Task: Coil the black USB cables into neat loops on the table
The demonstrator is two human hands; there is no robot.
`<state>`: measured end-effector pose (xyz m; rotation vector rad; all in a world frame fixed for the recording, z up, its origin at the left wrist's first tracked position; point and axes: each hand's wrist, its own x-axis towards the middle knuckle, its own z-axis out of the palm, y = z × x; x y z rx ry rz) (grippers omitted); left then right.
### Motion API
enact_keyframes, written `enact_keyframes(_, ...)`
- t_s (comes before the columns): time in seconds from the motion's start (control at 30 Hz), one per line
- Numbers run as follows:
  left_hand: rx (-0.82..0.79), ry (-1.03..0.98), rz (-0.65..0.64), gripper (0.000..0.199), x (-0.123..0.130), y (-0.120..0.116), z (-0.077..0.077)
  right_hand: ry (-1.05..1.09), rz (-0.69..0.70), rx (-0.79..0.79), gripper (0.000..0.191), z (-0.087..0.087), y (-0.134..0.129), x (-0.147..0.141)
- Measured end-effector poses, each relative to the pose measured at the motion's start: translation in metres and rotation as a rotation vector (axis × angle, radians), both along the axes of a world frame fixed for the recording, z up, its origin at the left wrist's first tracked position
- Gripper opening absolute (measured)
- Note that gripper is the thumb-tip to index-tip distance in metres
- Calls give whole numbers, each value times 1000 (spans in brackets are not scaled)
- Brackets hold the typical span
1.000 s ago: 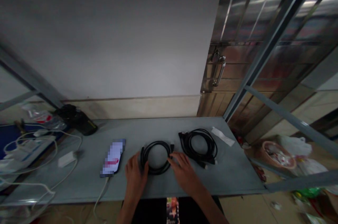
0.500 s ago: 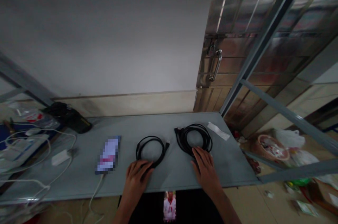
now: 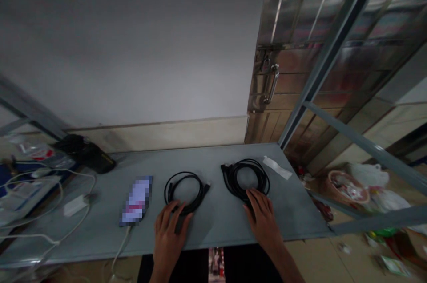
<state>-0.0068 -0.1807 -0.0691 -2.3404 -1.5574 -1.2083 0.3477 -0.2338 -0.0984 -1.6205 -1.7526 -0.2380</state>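
A smaller coil of thin black cable (image 3: 200, 179) lies on the grey tabletop, its plug end pointing right. My left hand (image 3: 171, 223) has its fingertips and thumb at the near side of that loop, pinching the cable there. To the right lies a thicker coil of black cable (image 3: 230, 183), with connectors at its left edge. Across the near right part of this coil rest the stretched fingers of my right hand (image 3: 262, 214), thumb apart. The fingers cover part of each loop.
A phone (image 3: 136, 200) with a white cord lies left of the coils. Further left are a white adapter (image 3: 75, 205), tangled white cords and a black pouch (image 3: 90, 154). A white strip (image 3: 277, 167) lies at the right. Metal posts (image 3: 320, 69) frame the table.
The smaller coil has shifted a little to the left with my left hand, and its loop has turned slightly. My right hand stays on the thicker coil. The view has moved slightly.
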Motion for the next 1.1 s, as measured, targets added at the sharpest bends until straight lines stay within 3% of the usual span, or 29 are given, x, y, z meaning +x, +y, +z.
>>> enact_keyframes(0.13, -4, -39, -6, 41, 2, -2, 3, -12, -40, 11, 61, 2, 2, -2)
enact_keyframes(0.63, -20, -75, 37, 38, 6, -4, 7, -60, -63, -15, 53, 4, 3, 1)
enact_keyframes(0.83, 44, -10, 18, 40, 4, -3, 6, -64, -4, -103, 31, 22, 24, 3)
enact_keyframes(1.1, 61, -21, 17, 38, 2, -2, 5, 77, -9, -165, 30, 45, 55, 9)
